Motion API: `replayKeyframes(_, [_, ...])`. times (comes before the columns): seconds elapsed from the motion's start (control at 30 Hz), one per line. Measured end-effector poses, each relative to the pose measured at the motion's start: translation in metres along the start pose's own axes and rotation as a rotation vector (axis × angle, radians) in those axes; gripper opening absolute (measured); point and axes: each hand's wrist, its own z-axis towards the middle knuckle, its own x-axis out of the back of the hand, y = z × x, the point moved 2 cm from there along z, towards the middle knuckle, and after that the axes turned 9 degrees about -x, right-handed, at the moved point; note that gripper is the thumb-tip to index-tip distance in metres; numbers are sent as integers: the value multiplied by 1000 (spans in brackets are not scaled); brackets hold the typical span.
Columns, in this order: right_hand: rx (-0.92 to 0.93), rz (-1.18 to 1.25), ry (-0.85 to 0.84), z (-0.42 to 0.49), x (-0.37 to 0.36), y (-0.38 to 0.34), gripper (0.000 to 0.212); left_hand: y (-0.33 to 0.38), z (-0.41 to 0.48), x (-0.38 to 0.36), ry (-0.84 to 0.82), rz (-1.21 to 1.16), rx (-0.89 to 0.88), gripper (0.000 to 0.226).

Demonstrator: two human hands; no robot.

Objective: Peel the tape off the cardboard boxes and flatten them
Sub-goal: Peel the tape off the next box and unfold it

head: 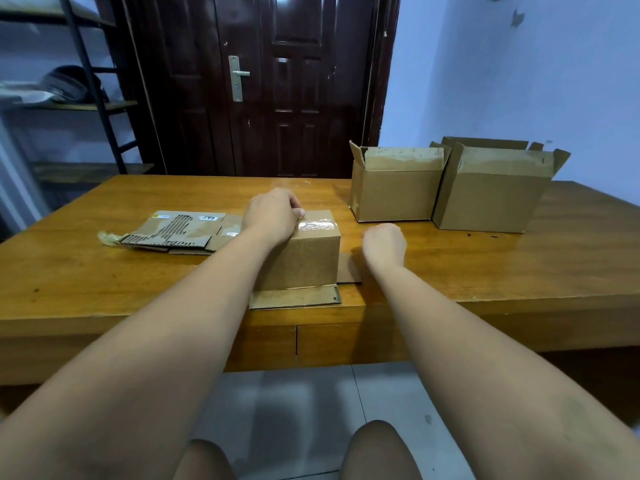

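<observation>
- Head view: the left hand (273,214) curls over the far top edge of the small brown cardboard box (304,258), likely steadying it for peeling.
- Shiny clear tape (317,225) lies across the box's top.
- Right of the box, the right hand (384,245) hovers with its fingers curled away; what it pinches, if anything, cannot be told.

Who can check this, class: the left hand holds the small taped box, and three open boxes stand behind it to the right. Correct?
Not quite. The head view shows two open boxes, not three. The left hand does hold the small taped box.
</observation>
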Motion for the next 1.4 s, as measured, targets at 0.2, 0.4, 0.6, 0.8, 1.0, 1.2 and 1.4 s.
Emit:
replayKeyframes(0.2, [-177,264,-364,-8,-7,-11,50,1,0,1,-4,-2,3,14])
replayKeyframes(0.4, [-438,516,-665,-16,-9,-6,35,2,-1,1,0,-14,11,13])
replayKeyframes(0.6, [-514,536,-832,-16,4,-3,28,3,-3,2,1,-13,1,14])
replayKeyframes(0.8, [-493,342,-931,-21,1,-7,47,4,-2,2,7,1,9,14])
replayKeyframes(1.0, [-443,396,-893,-24,9,-17,35,3,-2,2,8,11,4,14])
replayKeyframes(1.2, [-411,590,-744,-23,8,-17,16,3,-3,0,13,11,1,12])
replayKeyframes(1.4, [-334,555,-659,-31,13,-28,18,4,-3,2,11,28,-15,16])
